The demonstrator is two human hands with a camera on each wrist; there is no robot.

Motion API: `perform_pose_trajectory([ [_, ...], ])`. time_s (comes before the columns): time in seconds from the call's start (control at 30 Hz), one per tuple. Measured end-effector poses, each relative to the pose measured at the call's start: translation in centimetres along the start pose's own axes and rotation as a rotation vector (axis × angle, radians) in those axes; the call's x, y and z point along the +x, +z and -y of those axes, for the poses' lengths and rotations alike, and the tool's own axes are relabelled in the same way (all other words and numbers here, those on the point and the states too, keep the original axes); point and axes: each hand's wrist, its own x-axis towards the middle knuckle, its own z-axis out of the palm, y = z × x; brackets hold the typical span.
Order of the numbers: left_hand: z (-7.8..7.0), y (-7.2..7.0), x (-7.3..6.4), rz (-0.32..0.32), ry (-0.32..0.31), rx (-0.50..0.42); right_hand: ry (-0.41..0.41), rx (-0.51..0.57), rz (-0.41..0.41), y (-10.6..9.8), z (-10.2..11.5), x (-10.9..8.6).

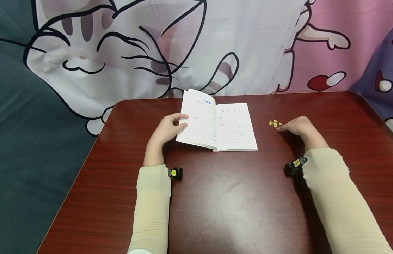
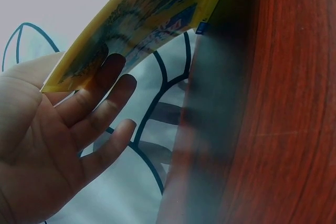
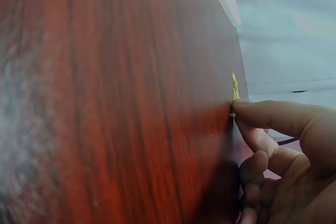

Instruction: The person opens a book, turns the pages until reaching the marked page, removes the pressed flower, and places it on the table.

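An open book (image 1: 235, 128) lies on the table, its left half raised and tilted. My left hand (image 1: 167, 128) grips the left edge, thumb over the printed page and fingers behind. In the left wrist view, the book's yellow picture cover (image 2: 152, 24) shows above the spread fingers of my left hand (image 2: 68, 124). To the right of the book, my right hand (image 1: 299, 126) pinches a small gold openwork piece (image 1: 274, 123) at its near end. In the right wrist view, that gold piece (image 3: 235, 86) sticks out past the thumb and forefinger; its exact kind is unclear.
The dark red wooden table (image 1: 228, 201) extends around both arms. Behind it hangs a cloth (image 1: 256, 46) printed with cartoon figures. A black camera sits on the left wrist (image 1: 175, 173) and another on the right wrist (image 1: 293, 167).
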Motion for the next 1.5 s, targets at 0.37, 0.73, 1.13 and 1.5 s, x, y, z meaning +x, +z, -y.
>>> perform_pose_trajectory([
  [0.37,-0.7,0.4,0.1,-0.052,0.023,-0.018,-0.063,0.189,0.042,-0.7,-1.4,0.4],
  [0.73,-7.2,3.0,-0.4,-0.059,0.020,0.211,0.005,0.336,0.089,-1.5,-1.9,0.0],
  [1.13,-10.7,9.5,0.6,0.157,0.244,0.428,-0.009,0.353,0.110,-1.4,-2.1,0.1],
  [1.5,-10.6,12.5,0.8,0.423,0.184,0.817,-0.012,0.371,0.100,-1.7,-2.0,0.0],
])
